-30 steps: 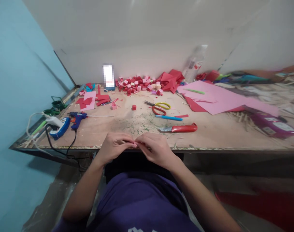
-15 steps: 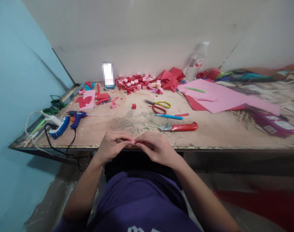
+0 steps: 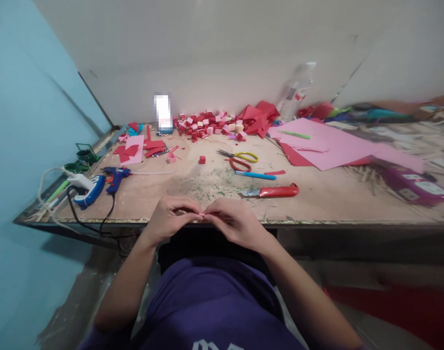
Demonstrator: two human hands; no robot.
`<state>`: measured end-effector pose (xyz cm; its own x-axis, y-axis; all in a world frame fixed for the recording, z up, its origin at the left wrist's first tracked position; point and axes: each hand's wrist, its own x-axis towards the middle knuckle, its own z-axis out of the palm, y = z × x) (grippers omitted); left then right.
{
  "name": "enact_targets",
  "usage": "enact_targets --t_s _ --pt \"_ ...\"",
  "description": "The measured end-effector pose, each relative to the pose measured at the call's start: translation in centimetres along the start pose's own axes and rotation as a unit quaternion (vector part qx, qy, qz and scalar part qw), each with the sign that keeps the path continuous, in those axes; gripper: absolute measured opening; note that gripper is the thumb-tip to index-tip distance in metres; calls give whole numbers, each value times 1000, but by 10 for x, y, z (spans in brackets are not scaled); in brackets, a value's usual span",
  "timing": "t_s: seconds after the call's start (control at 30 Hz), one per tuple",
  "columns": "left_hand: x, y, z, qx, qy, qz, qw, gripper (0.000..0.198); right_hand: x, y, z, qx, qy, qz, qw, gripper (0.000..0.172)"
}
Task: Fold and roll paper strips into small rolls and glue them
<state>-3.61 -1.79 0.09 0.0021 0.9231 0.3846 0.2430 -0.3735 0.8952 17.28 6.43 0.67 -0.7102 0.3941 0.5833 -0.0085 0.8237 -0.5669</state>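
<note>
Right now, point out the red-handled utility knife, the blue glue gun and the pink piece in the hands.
red-handled utility knife (image 3: pixel 276 191), head view, on the red handle.
blue glue gun (image 3: pixel 114 174), head view, on its body.
small pink piece (image 3: pixel 202 214), head view, visible tip between both hands' fingertips.

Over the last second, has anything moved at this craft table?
Hardly. Both hands, left and right, stay together at the table edge, fingers pinching a small pink piece; they shifted only slightly. The knife, scissors and glue gun lie where they were.
</note>
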Motion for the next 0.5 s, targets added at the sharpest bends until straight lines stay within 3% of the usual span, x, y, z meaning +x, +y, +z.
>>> enact_targets --t_s 0.27,0.5 --pt "2 4 2 -10 59 1 998 8 3 -5 -5 47 -22 47 998 13" --pt "0 0 2 -9 67 3 998 11 3 -3 -5 58 -16 44 997 12"
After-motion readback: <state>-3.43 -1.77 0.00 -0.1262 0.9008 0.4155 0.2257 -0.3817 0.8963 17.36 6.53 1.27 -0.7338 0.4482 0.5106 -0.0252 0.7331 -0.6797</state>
